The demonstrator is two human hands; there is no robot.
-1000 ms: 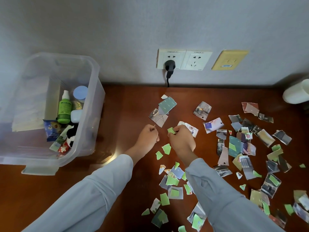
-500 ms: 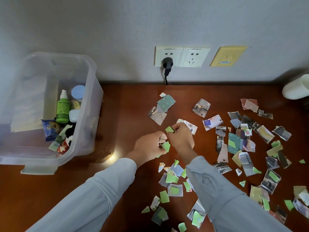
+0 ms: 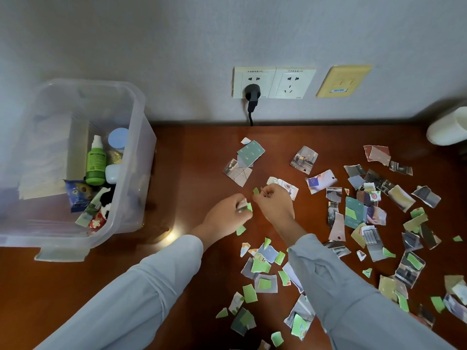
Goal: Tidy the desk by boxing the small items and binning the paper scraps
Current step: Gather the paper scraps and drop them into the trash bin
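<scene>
Clear plastic storage box [image 3: 141, 160] stands well left of the fingers, holding a green spray bottle [image 3: 96, 162] and other small items. The left hand [image 3: 226, 217] curls its fingers round a small wad of white and green paper scraps [image 3: 245, 205]. Just right of it, the right hand [image 3: 275, 207] pinches a small green paper scrap [image 3: 256, 191] at its fingertips. Torn printed and green paper pieces [image 3: 353, 215] lie scattered on the reddish-brown wooden desk [image 3: 197, 173], right of and below both hands.
</scene>
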